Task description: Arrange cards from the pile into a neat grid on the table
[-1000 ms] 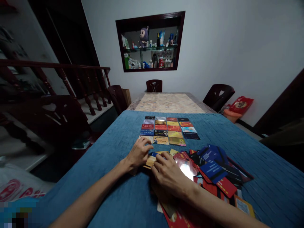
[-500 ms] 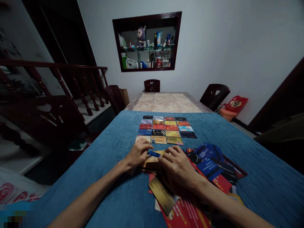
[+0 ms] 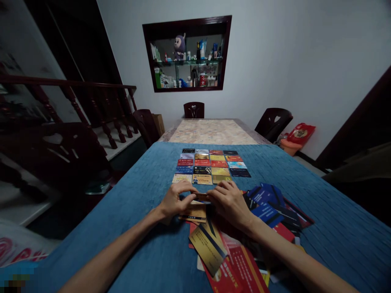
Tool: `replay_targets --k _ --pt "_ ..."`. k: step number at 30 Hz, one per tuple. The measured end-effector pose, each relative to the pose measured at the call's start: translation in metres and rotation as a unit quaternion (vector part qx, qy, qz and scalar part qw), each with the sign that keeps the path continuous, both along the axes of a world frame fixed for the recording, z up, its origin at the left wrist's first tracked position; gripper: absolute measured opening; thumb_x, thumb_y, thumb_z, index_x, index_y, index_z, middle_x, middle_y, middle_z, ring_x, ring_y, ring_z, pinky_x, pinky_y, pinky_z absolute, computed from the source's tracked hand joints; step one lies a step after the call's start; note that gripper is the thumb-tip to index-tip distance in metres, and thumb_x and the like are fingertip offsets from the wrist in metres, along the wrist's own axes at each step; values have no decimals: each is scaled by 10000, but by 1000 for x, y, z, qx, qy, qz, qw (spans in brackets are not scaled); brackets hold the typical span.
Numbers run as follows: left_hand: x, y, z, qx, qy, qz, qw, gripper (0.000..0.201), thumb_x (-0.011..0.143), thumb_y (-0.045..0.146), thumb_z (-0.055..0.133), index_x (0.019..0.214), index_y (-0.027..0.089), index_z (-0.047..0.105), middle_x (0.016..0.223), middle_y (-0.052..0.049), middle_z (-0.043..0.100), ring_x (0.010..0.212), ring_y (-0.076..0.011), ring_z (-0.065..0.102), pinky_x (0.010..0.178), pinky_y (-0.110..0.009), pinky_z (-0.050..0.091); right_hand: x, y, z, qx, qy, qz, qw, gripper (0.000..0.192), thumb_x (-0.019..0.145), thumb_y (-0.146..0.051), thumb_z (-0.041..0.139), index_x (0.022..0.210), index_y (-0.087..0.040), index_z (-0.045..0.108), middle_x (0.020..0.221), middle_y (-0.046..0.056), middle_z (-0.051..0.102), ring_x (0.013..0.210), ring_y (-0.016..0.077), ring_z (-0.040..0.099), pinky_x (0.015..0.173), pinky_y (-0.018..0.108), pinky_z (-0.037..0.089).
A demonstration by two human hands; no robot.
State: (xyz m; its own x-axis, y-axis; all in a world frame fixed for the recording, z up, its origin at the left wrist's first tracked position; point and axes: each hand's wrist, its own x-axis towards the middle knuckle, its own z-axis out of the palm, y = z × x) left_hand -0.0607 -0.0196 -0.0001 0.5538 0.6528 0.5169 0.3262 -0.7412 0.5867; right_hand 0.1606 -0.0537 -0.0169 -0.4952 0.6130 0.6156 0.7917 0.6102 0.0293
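Between my two hands a card (image 3: 201, 196), or a thin stack of cards, is tilted nearly edge-on. My left hand (image 3: 176, 199) pinches its left end between thumb and fingers, and my right hand (image 3: 229, 204) has its fingertips closed on the right end. Just below lies a gold card (image 3: 195, 212) with a dark strip. Another gold card (image 3: 209, 250) rests on a large red card (image 3: 241, 270) nearer to me. Beyond my hands, a grid of cards (image 3: 202, 170) in several rows lies on the blue cloth (image 3: 146, 183).
To the right of my right hand spreads a loose pile of blue, black and red cards (image 3: 269, 197). Dark wooden chairs (image 3: 273, 124) stand around the table, whose far end shows a patterned top (image 3: 210, 131). A railing (image 3: 70, 95) runs along the left.
The cards under my hands have come up and tilted edge-on, now pinched from both ends. The gold card with the dark strip shows below them. The grid is unchanged.
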Motion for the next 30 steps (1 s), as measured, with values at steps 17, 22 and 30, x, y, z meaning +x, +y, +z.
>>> replay_targets --k 17,22,30 --pt "-2 11 -18 24 -7 81 996 102 827 157 595 837 163 696 864 -52 729 834 -185 659 809 -320 518 -3 0 -8 3 -17 -36 999 301 879 -174 573 1180 -164 575 1037 95 630 949 247 477 860 375 320" --pt "-3 11 -18 25 -14 80 996 99 815 136 598 834 156 693 853 -51 727 812 -180 658 791 -310 519 -1 1 -10 30 -31 -38 998 283 882 -140 523 1157 -159 588 1030 102 604 932 245 458 847 379 328" --pt "-2 11 -19 16 -14 85 996 102 813 135 598 846 162 690 868 -51 733 820 -179 664 807 -313 528 0 3 -14 107 -11 -40 993 240 904 -172 517 1129 -169 600 1040 117 583 921 255 465 807 383 360"
